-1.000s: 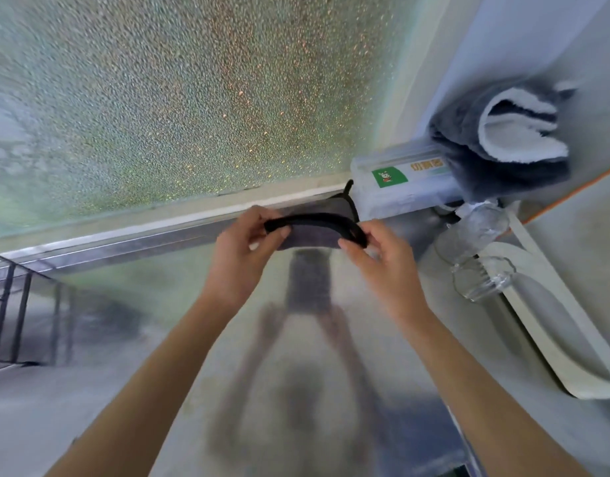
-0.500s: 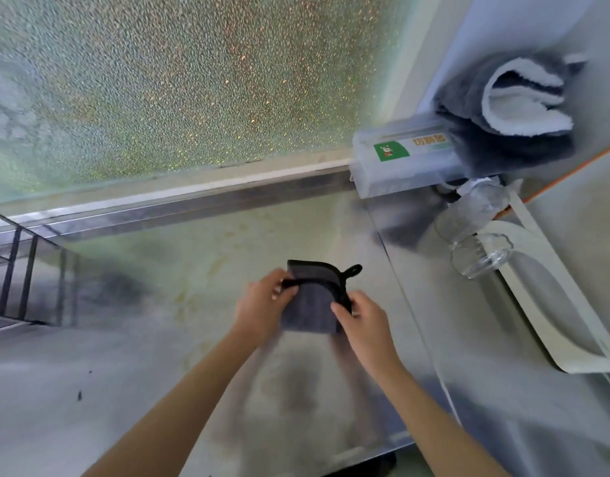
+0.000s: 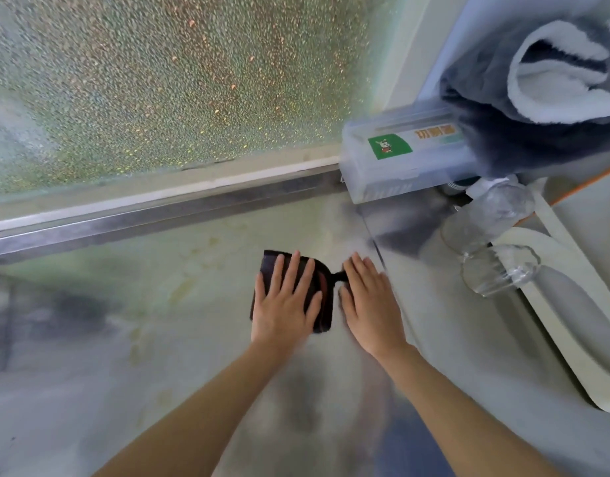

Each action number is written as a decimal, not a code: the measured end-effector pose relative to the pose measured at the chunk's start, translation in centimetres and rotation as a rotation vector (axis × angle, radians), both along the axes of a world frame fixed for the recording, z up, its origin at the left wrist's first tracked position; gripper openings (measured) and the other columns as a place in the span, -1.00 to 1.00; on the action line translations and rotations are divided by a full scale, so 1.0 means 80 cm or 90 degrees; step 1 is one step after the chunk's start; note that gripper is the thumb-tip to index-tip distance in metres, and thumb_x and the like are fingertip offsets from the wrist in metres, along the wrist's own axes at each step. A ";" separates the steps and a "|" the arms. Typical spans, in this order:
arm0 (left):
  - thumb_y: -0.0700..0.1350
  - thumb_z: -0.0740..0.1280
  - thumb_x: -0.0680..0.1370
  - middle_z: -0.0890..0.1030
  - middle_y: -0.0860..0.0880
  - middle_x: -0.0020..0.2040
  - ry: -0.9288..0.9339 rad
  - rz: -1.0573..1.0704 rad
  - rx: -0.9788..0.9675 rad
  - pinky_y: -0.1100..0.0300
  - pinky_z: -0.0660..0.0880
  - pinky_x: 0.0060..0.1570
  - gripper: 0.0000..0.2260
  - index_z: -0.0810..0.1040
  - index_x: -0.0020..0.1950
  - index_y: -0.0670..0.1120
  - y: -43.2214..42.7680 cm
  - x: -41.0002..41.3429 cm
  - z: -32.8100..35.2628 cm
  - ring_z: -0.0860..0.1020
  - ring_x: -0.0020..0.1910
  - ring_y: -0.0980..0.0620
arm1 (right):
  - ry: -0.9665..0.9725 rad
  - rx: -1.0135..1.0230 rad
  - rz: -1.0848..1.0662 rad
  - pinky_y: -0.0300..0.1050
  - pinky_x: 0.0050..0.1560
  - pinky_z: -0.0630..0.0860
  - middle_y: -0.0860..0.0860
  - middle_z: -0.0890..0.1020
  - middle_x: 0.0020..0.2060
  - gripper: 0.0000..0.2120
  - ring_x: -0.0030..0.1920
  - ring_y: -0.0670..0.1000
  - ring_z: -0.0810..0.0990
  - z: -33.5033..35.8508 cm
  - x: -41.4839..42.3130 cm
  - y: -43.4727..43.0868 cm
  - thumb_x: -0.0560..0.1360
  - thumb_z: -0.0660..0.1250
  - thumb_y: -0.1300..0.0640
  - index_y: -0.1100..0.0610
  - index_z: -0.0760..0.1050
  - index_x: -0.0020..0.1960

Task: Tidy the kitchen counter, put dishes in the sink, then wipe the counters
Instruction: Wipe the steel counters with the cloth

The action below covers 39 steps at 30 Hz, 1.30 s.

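Cloth, dark grey and folded into a small pad, lies flat on the steel bench. The left hand presses down on the cloth, palm flat, its fingers straight and a little spread, covering most of the pad; nothing is gripped. A thin hanging loop sticks out from the cloth's far right corner. The right hand rests palm down on the bare bench just to the right of the cloth, fingers straight and close together, its inner edge meeting the loop and the cloth's right side.

Beyond the cloth a metal ledge runs under a frosted, pebbled window. Beyond the cloth and to the right, a clear plastic box with a green label sits at the end of that ledge. A grey and white fluffy towel hangs above the box's right end.

Right of the cloth, past a seam in the bench, two clear glasses stand near each other. Next to them lies a white tray-like piece, blurred at the edge of the view.
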State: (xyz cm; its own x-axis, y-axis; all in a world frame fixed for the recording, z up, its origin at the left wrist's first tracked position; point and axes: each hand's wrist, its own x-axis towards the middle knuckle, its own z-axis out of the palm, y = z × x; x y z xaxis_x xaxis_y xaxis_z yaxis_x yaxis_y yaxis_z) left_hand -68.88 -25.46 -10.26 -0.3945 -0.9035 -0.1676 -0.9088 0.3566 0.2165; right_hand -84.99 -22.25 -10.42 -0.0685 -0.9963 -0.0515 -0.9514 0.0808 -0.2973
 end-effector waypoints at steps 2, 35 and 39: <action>0.16 -0.12 0.60 -0.02 0.00 0.54 0.012 0.033 -0.015 -0.08 -0.08 0.43 -0.51 -0.03 0.52 0.07 -0.050 -0.004 -0.004 -0.08 0.51 -0.04 | 0.021 -0.013 -0.007 0.12 0.45 0.17 0.09 0.24 0.47 -0.49 0.48 0.10 0.16 -0.005 0.001 -0.024 0.59 -0.10 -0.02 0.17 0.20 0.47; 0.20 -0.07 0.56 0.12 -0.01 0.52 -0.015 0.045 -0.070 -0.09 0.04 0.38 -0.47 0.09 0.50 0.05 -0.075 0.034 -0.010 0.08 0.50 -0.07 | 0.102 0.019 -0.052 0.00 0.45 0.03 0.12 0.16 0.49 -0.44 0.50 0.07 0.10 -0.016 0.000 -0.036 0.57 -0.10 -0.03 0.22 0.11 0.50; 0.22 -0.03 0.57 0.21 -0.02 0.49 0.002 -0.146 -0.063 -0.10 0.14 0.34 -0.48 0.22 0.47 0.04 0.015 0.076 -0.005 0.19 0.46 -0.08 | 0.097 0.009 -0.048 0.02 0.45 0.09 0.14 0.20 0.48 -0.43 0.49 0.09 0.15 -0.015 0.000 -0.036 0.57 -0.11 -0.04 0.24 0.15 0.48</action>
